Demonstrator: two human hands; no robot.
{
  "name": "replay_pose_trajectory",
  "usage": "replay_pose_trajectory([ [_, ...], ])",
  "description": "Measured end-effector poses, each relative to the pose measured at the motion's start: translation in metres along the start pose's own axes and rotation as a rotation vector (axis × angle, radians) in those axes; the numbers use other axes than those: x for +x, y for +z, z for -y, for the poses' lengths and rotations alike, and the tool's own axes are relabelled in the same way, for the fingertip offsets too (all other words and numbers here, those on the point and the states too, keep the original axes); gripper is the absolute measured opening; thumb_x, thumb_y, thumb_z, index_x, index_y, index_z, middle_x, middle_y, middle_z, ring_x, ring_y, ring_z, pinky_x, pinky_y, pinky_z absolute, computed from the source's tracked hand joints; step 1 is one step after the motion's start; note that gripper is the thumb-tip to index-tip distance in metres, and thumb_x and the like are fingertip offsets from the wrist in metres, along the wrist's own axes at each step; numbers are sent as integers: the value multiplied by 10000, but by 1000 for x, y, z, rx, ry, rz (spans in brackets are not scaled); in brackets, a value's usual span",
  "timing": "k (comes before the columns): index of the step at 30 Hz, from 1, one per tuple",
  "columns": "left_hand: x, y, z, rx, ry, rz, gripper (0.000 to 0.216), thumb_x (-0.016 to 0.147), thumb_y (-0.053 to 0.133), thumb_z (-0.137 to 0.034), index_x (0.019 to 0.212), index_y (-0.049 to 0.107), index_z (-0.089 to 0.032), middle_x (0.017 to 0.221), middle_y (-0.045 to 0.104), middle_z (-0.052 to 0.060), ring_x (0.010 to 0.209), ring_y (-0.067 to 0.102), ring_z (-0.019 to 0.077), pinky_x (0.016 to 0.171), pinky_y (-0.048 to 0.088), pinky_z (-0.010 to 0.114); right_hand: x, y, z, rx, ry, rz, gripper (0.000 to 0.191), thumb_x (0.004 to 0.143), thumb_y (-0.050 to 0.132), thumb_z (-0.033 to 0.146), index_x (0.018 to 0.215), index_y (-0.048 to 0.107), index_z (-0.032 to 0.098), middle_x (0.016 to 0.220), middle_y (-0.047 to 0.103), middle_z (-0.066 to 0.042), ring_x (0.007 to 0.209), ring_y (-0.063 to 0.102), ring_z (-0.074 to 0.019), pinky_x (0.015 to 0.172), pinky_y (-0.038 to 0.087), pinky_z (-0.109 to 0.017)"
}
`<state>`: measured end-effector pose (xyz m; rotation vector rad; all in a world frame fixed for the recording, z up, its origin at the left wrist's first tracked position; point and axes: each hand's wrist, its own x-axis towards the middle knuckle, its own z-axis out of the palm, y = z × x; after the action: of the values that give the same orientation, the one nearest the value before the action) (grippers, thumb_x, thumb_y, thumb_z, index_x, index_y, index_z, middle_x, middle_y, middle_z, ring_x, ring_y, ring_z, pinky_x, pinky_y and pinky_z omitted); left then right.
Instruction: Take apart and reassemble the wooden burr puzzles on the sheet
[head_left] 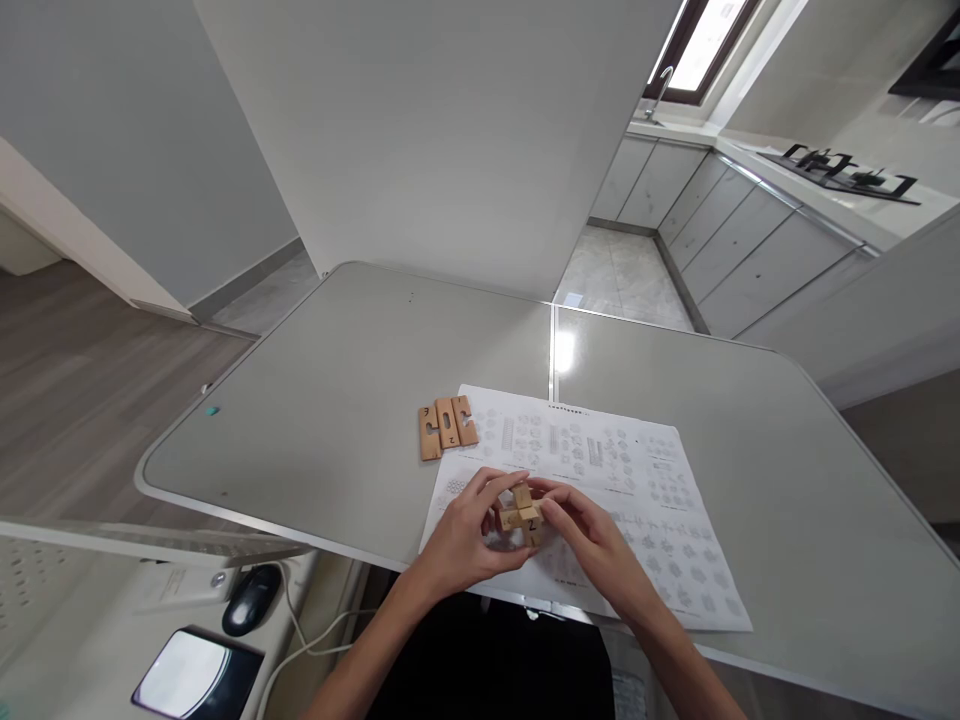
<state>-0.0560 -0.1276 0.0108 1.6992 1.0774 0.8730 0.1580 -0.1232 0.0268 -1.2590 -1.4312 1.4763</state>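
Note:
Both of my hands hold a small wooden puzzle cross [523, 513] of interlocked blocks, just above a printed instruction sheet [645, 490]. My left hand [466, 533] pinches its left side with thumb and fingers curled. My right hand [586, 532] grips its right side; a block facing me bears a dark "2". Three loose notched wooden pieces [447, 426] lie side by side at the sheet's far left corner, clear of both hands.
The grey table [787, 470] has a rounded edge and a seam down the middle. A computer mouse [252, 597] and a dark pad [196, 677] sit on a lower surface at front left. Kitchen cabinets and a stove stand at back right.

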Motion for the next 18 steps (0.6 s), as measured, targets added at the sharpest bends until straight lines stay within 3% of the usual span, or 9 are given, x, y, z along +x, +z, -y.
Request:
replay_pose_trajectory([
  [4, 0, 1, 3, 2, -49, -18, 764, 843, 818, -308, 1523, 473, -358, 1290, 590, 46, 743, 587, 113, 652, 555, 267, 0, -27, -2, -73, 31, -141, 425, 949, 658, 664, 949, 757, 251, 1405, 716, -100, 1302, 655, -343, 1076, 551, -464],
  [8, 1, 1, 3, 10, -80, -23, 596, 898, 759, -318, 1450, 535, -329, 1258, 607, 43, 720, 580, 110, 631, 543, 261, 3, -76, -12, -186, 56, -396, 437, 952, 646, 640, 1123, 774, 258, 1422, 711, -97, 1301, 648, -347, 1085, 518, -495],
  [14, 1, 0, 0, 36, -98, 6, 421, 939, 711, -323, 1347, 613, -293, 1171, 655, 34, 709, 575, 119, 654, 541, 268, 8, -153, -43, -422, 99, -757, 451, 892, 640, 630, 936, 776, 201, 1351, 744, -133, 1080, 737, -344, 918, 555, -450],
  [18, 2, 0, 0, 48, -100, -3, 358, 944, 701, -330, 1293, 641, -280, 1107, 671, 24, 704, 579, 122, 654, 531, 265, 10, -176, -61, -548, 76, -848, 413, 887, 622, 589, 904, 748, 196, 1326, 745, -135, 1029, 747, -317, 883, 561, -430],
])
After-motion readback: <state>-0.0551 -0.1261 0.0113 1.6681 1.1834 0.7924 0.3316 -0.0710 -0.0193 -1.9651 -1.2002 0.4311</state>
